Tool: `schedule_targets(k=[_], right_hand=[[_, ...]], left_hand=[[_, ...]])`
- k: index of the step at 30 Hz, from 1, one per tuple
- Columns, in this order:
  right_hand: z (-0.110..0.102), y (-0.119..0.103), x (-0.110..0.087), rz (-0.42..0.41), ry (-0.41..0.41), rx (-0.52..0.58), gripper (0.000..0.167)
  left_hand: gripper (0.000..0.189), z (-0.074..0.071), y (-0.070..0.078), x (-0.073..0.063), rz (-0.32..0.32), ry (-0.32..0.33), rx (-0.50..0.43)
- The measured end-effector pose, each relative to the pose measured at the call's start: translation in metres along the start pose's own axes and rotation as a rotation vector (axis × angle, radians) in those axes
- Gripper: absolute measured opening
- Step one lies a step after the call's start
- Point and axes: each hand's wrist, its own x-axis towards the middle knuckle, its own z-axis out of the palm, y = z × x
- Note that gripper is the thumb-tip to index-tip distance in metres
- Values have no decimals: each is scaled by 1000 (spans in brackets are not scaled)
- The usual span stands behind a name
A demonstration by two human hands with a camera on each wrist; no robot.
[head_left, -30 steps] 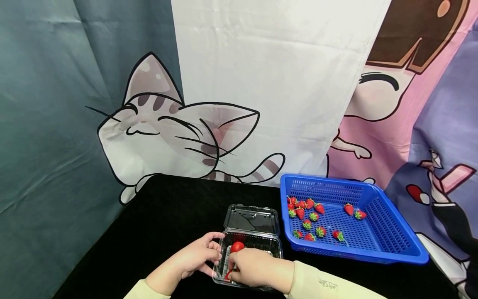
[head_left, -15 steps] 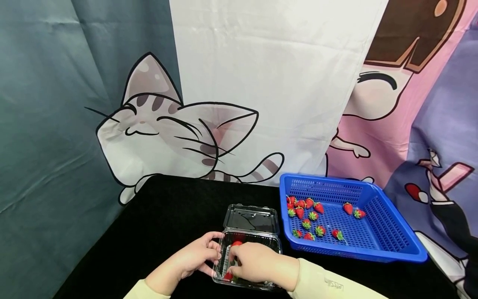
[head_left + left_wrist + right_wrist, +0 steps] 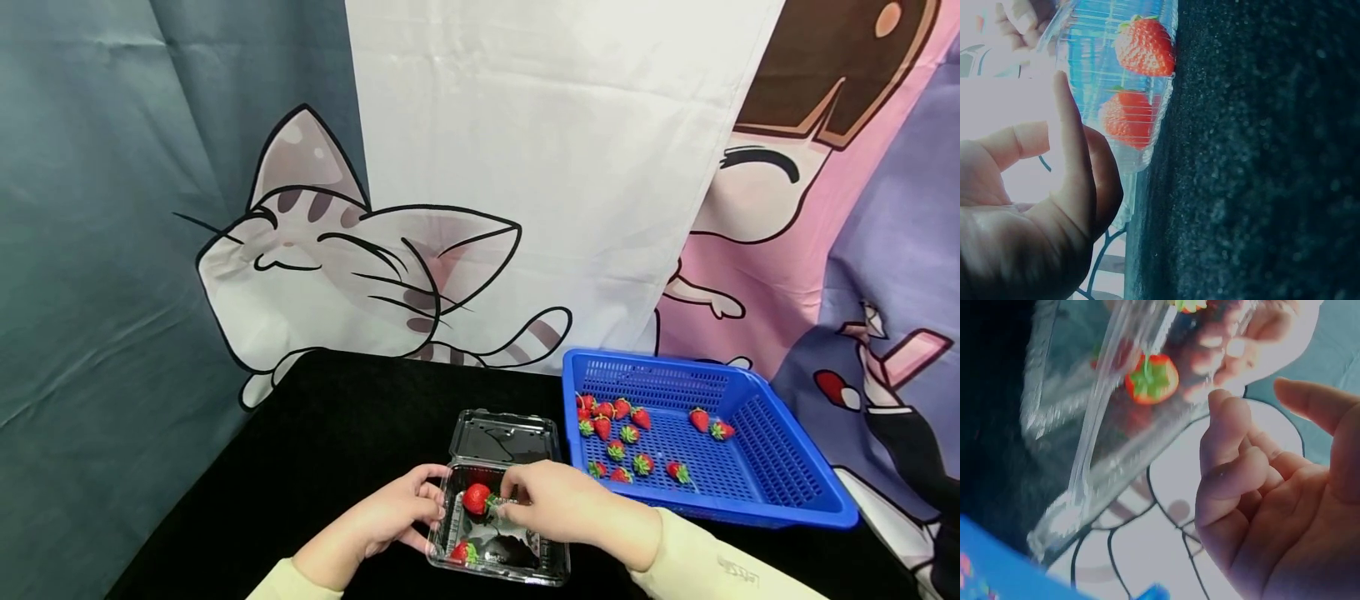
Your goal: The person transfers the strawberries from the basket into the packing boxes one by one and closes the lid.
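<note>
An open clear plastic clamshell box (image 3: 551,560) sits before me, its lid (image 3: 506,437) folded back. Inside lie two strawberries along the left side: one farther back (image 3: 476,498), one in the front left corner (image 3: 462,552). My left hand (image 3: 397,512) rests its fingers against the box's left wall. Over the right part of the box hovers my right hand (image 3: 558,502), with nothing in its grasp. The right wrist view shows the thumb and fingers of this right hand (image 3: 1272,481) apart, beside the box. Both strawberries show through the wall in the left wrist view.
A blue perforated plastic basket (image 3: 780,508) stands right of the box, with several strawberries (image 3: 615,450) mostly at its left. Black cloth (image 3: 360,417) covers the table. Behind hangs a curtain printed with a cartoon cat (image 3: 330,283).
My right hand has let go of the front strawberry and moved right and up, uncovering both strawberries in the box. The left hand stays at the box's left wall.
</note>
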Motion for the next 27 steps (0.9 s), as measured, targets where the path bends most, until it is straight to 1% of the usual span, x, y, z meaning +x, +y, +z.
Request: schedule_targets(k=[4, 7, 10, 14, 17, 20, 24, 27], right_hand=[[-20, 9, -8, 43, 32, 14, 12], [-36, 17, -13, 74, 36, 4, 12], [-51, 25, -18, 110, 25, 0, 14], [-67, 35, -25, 137, 5, -10, 16], [-76, 42, -28, 160, -21, -14, 16], [-83, 49, -29, 205, -61, 4, 12], [-91, 60, -27, 225, -101, -60, 9], [-95, 69, -23, 217, -125, -136, 12]], left_hand=[[69, 0, -1, 0, -2, 2, -1], [69, 0, -1, 1, -2, 0, -3], [70, 0, 0, 1, -5, -2, -3], [71, -1, 0, 1, -9, -1, 1], [71, -1, 0, 2, -11, 2, 4], [71, -1, 1, 2, -13, 0, 1], [71, -1, 0, 2, -15, 1, -4], [72, -2, 0, 1, -15, 1, -7]])
